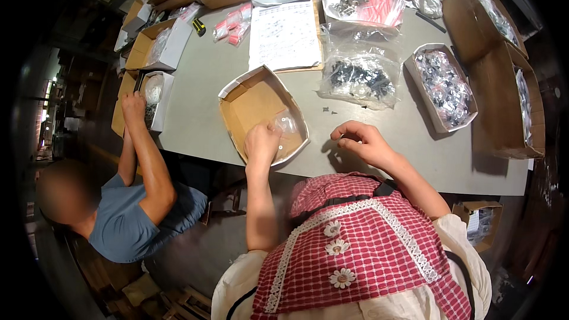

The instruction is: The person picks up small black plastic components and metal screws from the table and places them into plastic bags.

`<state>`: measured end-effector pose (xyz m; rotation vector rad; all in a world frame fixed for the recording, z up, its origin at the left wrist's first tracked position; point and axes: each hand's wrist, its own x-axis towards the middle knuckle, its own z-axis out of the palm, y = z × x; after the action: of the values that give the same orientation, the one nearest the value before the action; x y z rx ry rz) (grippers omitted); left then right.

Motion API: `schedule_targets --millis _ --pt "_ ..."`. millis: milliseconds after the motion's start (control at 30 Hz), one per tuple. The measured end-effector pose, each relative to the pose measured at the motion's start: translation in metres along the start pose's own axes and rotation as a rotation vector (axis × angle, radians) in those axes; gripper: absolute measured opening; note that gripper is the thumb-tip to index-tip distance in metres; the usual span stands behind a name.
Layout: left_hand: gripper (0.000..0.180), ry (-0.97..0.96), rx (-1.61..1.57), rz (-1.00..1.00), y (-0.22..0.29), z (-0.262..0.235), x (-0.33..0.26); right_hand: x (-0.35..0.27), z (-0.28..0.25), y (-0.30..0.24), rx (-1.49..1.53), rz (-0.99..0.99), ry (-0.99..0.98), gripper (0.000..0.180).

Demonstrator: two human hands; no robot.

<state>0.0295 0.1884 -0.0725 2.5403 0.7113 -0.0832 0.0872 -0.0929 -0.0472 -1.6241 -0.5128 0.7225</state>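
Observation:
My left hand (262,143) reaches into an open cardboard box (244,96) with white outer sides. Its fingers are curled closed at the edge of a small clear plastic bag (286,122), which has small white pieces on or in it. What those fingers hold is hidden beneath them. To the right of the box, my right hand (366,142) hovers just over the grey table (204,59), fingers bent and apart, with nothing visible in them. Just beyond it lie a few small dark parts (329,111). Farther off is a clear bag of black parts (361,80).
A co-worker (133,213) on the left reaches into a white box (159,98). A clipboard with paper (281,35) and a yellow-black cutter (199,26) lie at the back. A box of small filled bags (443,86) and tall cardboard boxes (504,89) stand right.

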Motion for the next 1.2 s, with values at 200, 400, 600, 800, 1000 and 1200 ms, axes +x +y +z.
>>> schedule_targets --millis 200,400,600,800,1000,1200 --pt "0.022 -0.117 -0.801 -0.007 0.017 -0.010 -0.018 0.007 0.002 -0.018 -0.150 -0.079 0.073 0.021" --pt "0.013 -0.242 -0.789 0.205 0.066 -0.020 -0.057 0.022 0.008 -0.047 -0.213 -0.108 0.050 0.015" --pt "0.015 -0.199 -0.670 0.292 0.077 -0.006 -0.063 0.012 -0.010 -0.025 0.226 0.158 -0.077 0.009" --pt "0.012 0.122 -0.401 0.531 0.087 0.005 -0.063 -0.007 -0.018 -0.032 0.221 0.294 -0.055 0.012" --pt "0.013 -0.220 -0.538 0.487 0.098 -0.004 -0.065 -0.015 -0.017 -0.031 0.118 0.222 -0.025 0.016" --pt "0.018 -0.581 -0.740 0.373 0.091 0.001 -0.068 -0.020 -0.021 -0.026 0.226 0.250 -0.168 0.017"
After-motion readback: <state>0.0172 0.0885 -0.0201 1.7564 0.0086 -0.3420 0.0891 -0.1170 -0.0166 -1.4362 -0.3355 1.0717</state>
